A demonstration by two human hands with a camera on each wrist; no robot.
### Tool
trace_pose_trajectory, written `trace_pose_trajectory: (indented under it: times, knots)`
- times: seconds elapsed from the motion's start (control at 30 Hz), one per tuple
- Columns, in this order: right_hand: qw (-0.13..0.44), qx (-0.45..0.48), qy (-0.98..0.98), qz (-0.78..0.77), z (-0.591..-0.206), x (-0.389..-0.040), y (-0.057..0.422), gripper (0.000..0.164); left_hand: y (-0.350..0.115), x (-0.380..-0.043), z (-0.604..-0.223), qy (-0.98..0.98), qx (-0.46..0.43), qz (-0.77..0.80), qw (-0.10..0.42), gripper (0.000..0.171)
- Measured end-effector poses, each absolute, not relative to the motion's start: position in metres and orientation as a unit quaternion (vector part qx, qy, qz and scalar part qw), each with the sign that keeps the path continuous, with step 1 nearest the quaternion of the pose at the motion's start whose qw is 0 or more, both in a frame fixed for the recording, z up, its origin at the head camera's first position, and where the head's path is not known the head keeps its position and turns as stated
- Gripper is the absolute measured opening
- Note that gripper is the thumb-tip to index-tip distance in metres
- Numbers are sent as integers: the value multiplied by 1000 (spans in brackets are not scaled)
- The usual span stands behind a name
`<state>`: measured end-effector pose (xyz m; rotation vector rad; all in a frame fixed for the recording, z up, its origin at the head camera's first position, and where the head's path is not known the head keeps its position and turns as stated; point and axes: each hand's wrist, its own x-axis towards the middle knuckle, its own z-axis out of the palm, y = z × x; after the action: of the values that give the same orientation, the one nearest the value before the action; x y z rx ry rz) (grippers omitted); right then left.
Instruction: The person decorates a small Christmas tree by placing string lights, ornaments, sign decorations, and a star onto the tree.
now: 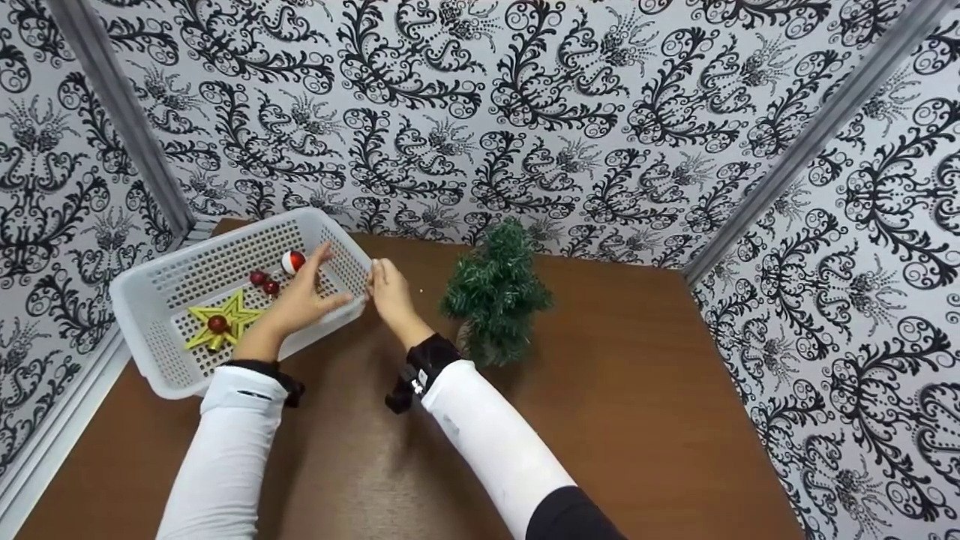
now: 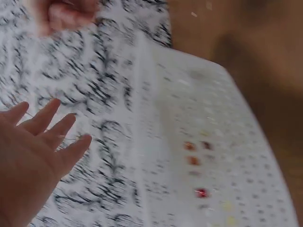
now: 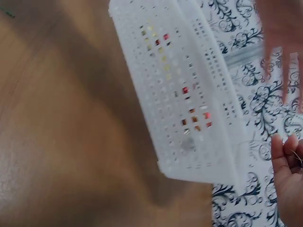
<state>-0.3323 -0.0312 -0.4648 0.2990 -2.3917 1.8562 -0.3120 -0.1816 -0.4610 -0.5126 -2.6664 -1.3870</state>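
My left hand (image 1: 304,300) is above the white perforated basket (image 1: 139,300), fingers spread and thumb apart, with nothing gripped. The left wrist view shows the same open left hand (image 2: 35,156) beside the basket. Just beyond the basket's right end, my right hand (image 1: 390,289) has its fingers curled together. In the right wrist view, that right hand (image 3: 289,179) seems to pinch a thin thread (image 3: 296,156), mostly hidden by the fingers. Inside the basket lie a yellow star (image 1: 238,311), a red-and-white ball (image 1: 291,262) and several small red balls (image 1: 259,277).
A small green artificial Christmas tree (image 1: 499,292) stands on the brown table (image 1: 637,390), right of my right hand. Patterned black-and-white walls (image 1: 480,112) enclose the table at the back and sides.
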Motion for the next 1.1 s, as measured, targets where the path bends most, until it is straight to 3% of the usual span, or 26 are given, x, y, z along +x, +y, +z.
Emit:
trace_pose_trajectory:
  times: [0.1,0.17,0.33,0.4,0.5,0.6,0.73,0.83,0.97,1.07,1.1]
  knots:
    - [47,103,-769,630,-461,-334,-34,29,-181,-317,-480,-885,-171,-431,35,105]
    - [39,109,-754,647,-457,-332,-36,30,-176,-320,-489,-888,-181,-422,27,101]
    - [54,121,-765,630,-447,-327,-38,31,-161,-327,-491,-890,-182,-417,30,36]
    - [79,121,-775,616,-444,-326,-36,31,-159,-327,-486,-904,-152,-397,43,25]
    - [98,129,-750,642,-438,-323,-31,32,-160,-322,-476,-927,-98,-354,78,30]
    - [102,148,-698,693,-429,-310,-24,32,-157,-309,-461,-934,-74,-318,146,28]
    - [112,176,-644,736,-412,-272,-12,30,-146,-275,-440,-925,-72,-296,230,20]
    - [108,179,-643,737,-406,-234,14,27,-128,-244,-443,-918,-97,-286,259,10]
    - [76,146,-641,750,-434,-199,69,25,-90,-207,-479,-934,-125,-231,242,14]
    - [60,146,-615,773,-477,-185,115,30,-61,-186,-507,-948,-138,-185,221,13]
    - [60,164,-595,784,-511,-190,132,31,-54,-181,-515,-949,-146,-169,223,11]
